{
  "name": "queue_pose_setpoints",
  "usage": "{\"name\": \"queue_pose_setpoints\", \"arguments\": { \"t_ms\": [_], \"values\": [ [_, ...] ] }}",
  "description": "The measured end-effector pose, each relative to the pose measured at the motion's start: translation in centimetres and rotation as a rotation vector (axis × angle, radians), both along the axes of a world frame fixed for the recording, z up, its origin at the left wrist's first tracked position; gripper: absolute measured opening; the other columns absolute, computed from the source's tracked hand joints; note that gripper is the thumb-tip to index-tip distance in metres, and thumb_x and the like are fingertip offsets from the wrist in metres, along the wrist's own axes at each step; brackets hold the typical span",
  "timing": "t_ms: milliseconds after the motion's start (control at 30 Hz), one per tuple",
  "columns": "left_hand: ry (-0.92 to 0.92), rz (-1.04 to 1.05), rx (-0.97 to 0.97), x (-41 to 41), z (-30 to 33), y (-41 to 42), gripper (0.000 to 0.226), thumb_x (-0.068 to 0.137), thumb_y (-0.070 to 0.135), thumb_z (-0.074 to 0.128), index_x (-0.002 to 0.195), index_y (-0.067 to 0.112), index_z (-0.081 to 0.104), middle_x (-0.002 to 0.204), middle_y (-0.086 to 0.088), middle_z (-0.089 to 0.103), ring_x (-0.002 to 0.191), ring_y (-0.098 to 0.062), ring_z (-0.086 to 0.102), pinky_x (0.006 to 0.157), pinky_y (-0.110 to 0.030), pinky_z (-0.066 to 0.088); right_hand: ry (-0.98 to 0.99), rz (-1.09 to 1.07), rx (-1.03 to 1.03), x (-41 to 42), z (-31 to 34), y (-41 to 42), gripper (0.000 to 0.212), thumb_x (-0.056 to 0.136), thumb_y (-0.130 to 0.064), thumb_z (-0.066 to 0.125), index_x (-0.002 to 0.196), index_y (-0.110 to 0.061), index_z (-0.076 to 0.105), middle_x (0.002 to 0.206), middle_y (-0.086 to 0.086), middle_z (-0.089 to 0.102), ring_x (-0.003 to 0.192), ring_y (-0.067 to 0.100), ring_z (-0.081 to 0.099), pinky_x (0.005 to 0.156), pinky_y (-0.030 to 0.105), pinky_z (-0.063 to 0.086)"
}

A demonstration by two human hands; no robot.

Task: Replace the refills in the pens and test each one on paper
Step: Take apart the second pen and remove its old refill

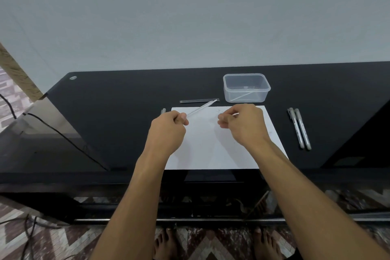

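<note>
The left hand [168, 127] had its fingers [182, 120] curled tight round the near end of a pale barrel [200, 108], which slanted up and away to the right, its far tip reaching the far edge of the paper [211, 150]. The right hand [242, 124] hovered over the paper with its fingers [223, 121] bent inward and pinched together; something small and light showed between them, but what it was could not be told. The two hands were apart, with bare paper between them.

The paper lay flat on the black table [126, 116], its near edge at the table's front. A few faint pen marks sat near its far edge, just beside the right hand. Beyond the paper's far edge lay a bundle of thin dark refills [199, 101], side by side, close to the barrel's tip. Right of them stood a clear tub [246, 87] with one pale stick lying slantwise inside. A small grey piece [163, 111] lay just left of the paper, by the left hand. Two grey pens [299, 129] lay side by side, touching, on the table to the right of the paper.
</note>
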State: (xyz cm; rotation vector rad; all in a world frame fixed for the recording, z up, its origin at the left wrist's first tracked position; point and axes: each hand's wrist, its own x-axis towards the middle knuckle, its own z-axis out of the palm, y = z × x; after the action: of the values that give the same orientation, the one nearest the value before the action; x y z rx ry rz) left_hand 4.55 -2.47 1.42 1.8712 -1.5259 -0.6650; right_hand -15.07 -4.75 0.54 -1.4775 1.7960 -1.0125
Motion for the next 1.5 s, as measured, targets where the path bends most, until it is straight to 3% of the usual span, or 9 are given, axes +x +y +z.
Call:
{"name": "queue_pose_setpoints", "arguments": {
  "t_ms": [167,333,433,567,667,900,1167,1367,1500],
  "values": [
    [0.008,0.013,-0.002,0.5,0.5,0.3,0.034,0.107,0.035,0.041,0.099,0.019,0.07,0.098,0.012,0.053,0.085,-0.014,0.064,0.055,-0.023,0.036,0.297,0.11,-0.066,1.1,-0.6,-0.8,0.008,0.099,-0.007,0.071,0.098,-0.012,0.077,0.092,-0.002,0.076,0.086,0.014,0.072,0.085,0.039,0.063],
    [0.013,0.016,-0.002,0.7,0.4,0.1,0.033,0.107,0.036,0.041,0.096,0.021,0.07,0.116,0.008,0.059,0.078,-0.016,0.062,0.053,-0.023,0.035,0.509,0.189,-0.011,1.5,-1.0,-0.7,0.015,0.098,-0.01,0.07,0.106,-0.016,0.082,0.107,0.003,0.078,0.1,0.024,0.071,0.088,0.032,0.056],
    [0.041,0.009,-0.007,0.6,0.3,0.1,0.034,0.107,0.035,0.041,0.095,0.02,0.07,0.106,-0.001,0.067,0.113,-0.025,0.062,0.054,-0.021,0.033,0.504,0.182,-0.004,1.5,-1.1,-0.6,0.014,0.097,-0.014,0.072,0.106,-0.019,0.082,0.107,0.001,0.078,0.102,0.024,0.07,0.089,0.033,0.056],
    [0.038,0.006,0.003,0.5,0.4,0.2,0.034,0.107,0.035,0.041,0.099,0.019,0.07,0.082,0.016,0.058,0.074,-0.009,0.058,0.053,-0.022,0.035,0.457,0.171,0.011,1.2,-0.9,-0.6,0.022,0.095,-0.02,0.078,0.116,-0.02,0.08,0.111,0.0,0.077,0.098,0.018,0.065,0.088,0.027,0.048],
    [0.046,0.009,-0.002,0.6,0.2,0.0,0.034,0.107,0.035,0.042,0.101,0.019,0.071,0.078,0.022,0.049,0.076,-0.003,0.056,0.055,-0.021,0.036,0.424,0.168,0.025,0.9,-1.0,-0.7,0.025,0.093,-0.021,0.081,0.118,-0.021,0.079,0.104,-0.004,0.073,0.093,0.013,0.06,0.086,0.025,0.044],
    [-0.019,-0.037,0.0,0.2,0.5,0.2,0.033,0.107,0.034,0.042,0.098,0.021,0.072,0.087,0.002,0.067,0.08,-0.011,0.063,0.049,-0.018,0.033,-0.097,0.1,0.005,-0.9,0.5,-0.1,0.021,0.094,-0.03,0.08,0.114,-0.023,0.077,0.096,-0.003,0.078,0.084,0.013,0.073,0.068,0.023,0.049],
    [-0.021,-0.087,0.011,-0.3,0.5,0.0,0.031,0.108,0.03,0.042,0.101,0.022,0.072,0.08,0.018,0.06,0.066,0.007,0.046,0.055,-0.016,0.038,-0.494,0.13,0.042,-1.9,1.6,1.0,0.014,0.098,-0.023,0.076,0.106,-0.012,0.081,0.096,0.004,0.082,0.084,0.017,0.075,0.077,0.033,0.057],
    [0.024,0.008,0.05,0.4,0.6,0.1,0.03,0.105,0.02,0.036,0.098,0.023,0.066,0.119,-0.004,0.065,0.084,-0.011,0.06,0.054,-0.024,0.038,-0.91,-0.124,-0.091,-3.1,2.3,0.5,0.006,0.104,-0.007,0.059,0.104,-0.006,0.064,0.097,0.017,0.081,0.085,0.026,0.08,0.074,0.035,0.061],
    [0.12,0.084,-0.022,0.5,1.4,0.6,0.036,0.105,0.043,0.038,0.091,0.017,0.056,0.081,0.002,0.056,0.062,-0.01,0.046,0.054,-0.025,0.037,-0.979,-0.304,-0.238,-3.9,2.3,0.3,0.015,0.107,-0.007,0.056,0.12,-0.002,0.061,0.095,0.018,0.077,0.076,0.022,0.075,0.07,0.03,0.062]
  ]
}}
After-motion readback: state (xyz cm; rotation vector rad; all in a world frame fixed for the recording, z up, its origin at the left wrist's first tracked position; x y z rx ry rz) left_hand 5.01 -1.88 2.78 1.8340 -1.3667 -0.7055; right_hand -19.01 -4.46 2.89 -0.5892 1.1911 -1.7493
